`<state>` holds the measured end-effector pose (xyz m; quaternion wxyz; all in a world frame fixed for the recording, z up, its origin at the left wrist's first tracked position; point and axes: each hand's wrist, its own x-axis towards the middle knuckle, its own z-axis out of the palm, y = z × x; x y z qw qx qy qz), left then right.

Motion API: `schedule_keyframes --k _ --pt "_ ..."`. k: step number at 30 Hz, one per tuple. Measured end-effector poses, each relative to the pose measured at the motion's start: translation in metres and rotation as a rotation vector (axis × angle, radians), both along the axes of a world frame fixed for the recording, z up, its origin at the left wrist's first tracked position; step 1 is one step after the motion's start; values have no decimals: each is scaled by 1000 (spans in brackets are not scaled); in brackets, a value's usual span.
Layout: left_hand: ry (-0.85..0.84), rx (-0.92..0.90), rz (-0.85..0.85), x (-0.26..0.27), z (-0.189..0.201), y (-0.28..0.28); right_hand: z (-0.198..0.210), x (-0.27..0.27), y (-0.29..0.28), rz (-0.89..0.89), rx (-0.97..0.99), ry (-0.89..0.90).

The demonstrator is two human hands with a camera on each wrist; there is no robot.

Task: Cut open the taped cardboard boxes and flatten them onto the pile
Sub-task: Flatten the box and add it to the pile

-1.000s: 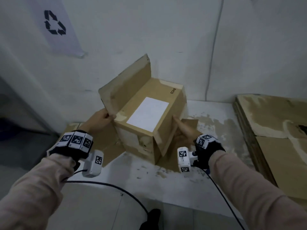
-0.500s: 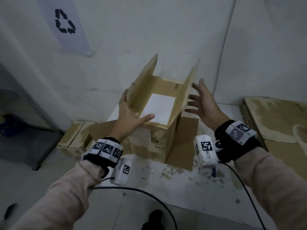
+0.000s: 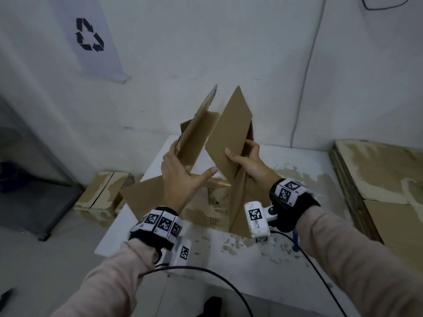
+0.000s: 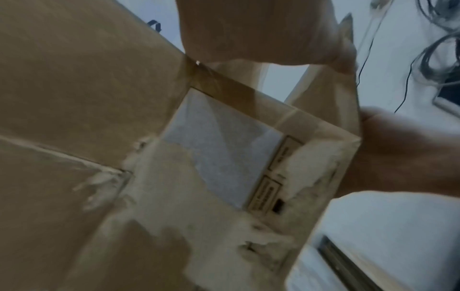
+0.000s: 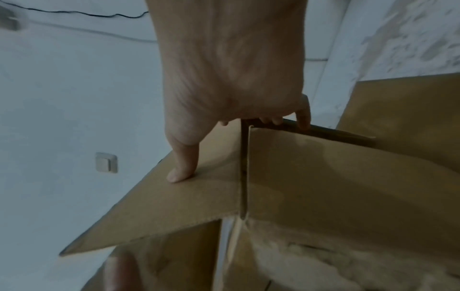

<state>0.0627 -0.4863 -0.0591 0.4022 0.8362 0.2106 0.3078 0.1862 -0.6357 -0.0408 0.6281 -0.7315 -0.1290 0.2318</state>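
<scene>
With the opened box point(image 3: 212, 202) standing on the table point(image 3: 286, 259), the left hand point(image 3: 178, 179) grips one raised flap and the right hand point(image 3: 249, 165) pinches the other's edge, and that light, stiff cardboard looks ready to fold along its creases.

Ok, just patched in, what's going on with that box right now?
A person is collapsing an opened cardboard box on the white table. The left hand holds the left flap and the right hand grips the right flap, thumb in front and fingers curled over the edge. Both flaps stand up and lean towards each other. The box is not yet flat. The pile of flattened cardboard waits to the right.
</scene>
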Motion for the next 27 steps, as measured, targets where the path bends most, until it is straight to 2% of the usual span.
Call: schedule_keyframes --k 3,7,11,13,18,21,24,25,27 --pt "-2 23 98 7 3 -13 -1 -1 -2 -17 -33 75" --pt "-23 69 124 7 -1 -19 -1 3 -10 35 -183 -30" --pt "-91 7 42 1 -5 -8 -7 11 -31 29 -309 -200" --pt "-91 -29 -18 1 0 -6 -4 17 -50 42 -331 -138" --pt "31 50 -110 4 12 -3 4 10 -93 497 -480 21" --pt "51 61 -106 4 17 -7 -18 -3 -90 635 -428 77" --pt "43 -38 -81 2 20 -13 -33 -27 -66 708 -352 -40" --pt "62 -50 -76 -1 20 -14 -39 -34 -54 688 -335 -101" --pt "128 -23 -69 -8 19 -13 -47 -49 -29 539 -315 -229"
